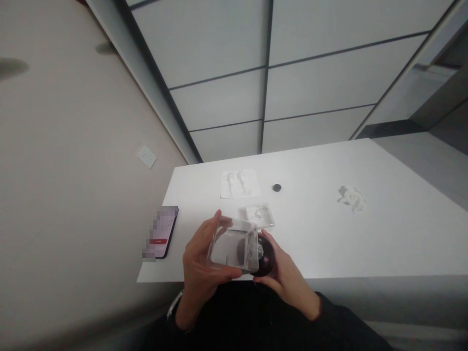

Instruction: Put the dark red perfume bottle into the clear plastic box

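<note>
My left hand [199, 265] grips a clear plastic box [234, 246] from its left side, thumb over the top edge, just above the near edge of the white table [365, 234]. My right hand [287, 278] is closed around a dark round object [266, 257] pressed against the box's right end. Through the box wall a dark round shape shows. A clear flat lid or tray [260, 215] lies on the table just beyond the box.
A phone [163, 233] lies at the table's left edge. A white folded wrapper [239, 184], a small black disc [277, 187] and a crumpled piece of clear plastic [353, 197] lie farther back. A beige wall runs along the left.
</note>
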The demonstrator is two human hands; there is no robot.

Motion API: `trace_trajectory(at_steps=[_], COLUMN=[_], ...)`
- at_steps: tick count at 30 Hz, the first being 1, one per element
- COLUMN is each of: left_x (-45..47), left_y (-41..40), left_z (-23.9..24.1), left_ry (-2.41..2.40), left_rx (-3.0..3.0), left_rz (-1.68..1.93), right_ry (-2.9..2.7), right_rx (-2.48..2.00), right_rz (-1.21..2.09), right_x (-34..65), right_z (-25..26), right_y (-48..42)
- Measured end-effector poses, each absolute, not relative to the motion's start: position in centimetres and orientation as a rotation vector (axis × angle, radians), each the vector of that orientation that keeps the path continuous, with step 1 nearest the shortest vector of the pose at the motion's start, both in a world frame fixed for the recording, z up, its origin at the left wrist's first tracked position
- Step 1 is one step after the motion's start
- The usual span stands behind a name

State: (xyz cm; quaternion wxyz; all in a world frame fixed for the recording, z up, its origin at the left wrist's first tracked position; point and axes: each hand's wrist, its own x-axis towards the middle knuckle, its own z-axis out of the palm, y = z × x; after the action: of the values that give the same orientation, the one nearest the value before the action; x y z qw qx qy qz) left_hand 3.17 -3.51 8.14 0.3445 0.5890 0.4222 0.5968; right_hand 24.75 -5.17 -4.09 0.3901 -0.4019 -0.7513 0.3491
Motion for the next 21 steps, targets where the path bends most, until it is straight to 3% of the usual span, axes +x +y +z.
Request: trace_trajectory(at_steps=[12, 21], left_x=[2.5, 2.2], left_y=[-2.4, -2.0], left_z=[10.3, 11.8], left_ry=[1.107, 1.100], left_rx=[1.689, 2.259], left_rz=[1.445, 1.289], right_ry=[-1.888, -1.877], right_rx=[-1.025, -1.000], right_rz=[0.935, 0.932], right_x=[24.7, 24.6], right_z=[-4.1, -4.2], right_y=[-5.0, -5.1])
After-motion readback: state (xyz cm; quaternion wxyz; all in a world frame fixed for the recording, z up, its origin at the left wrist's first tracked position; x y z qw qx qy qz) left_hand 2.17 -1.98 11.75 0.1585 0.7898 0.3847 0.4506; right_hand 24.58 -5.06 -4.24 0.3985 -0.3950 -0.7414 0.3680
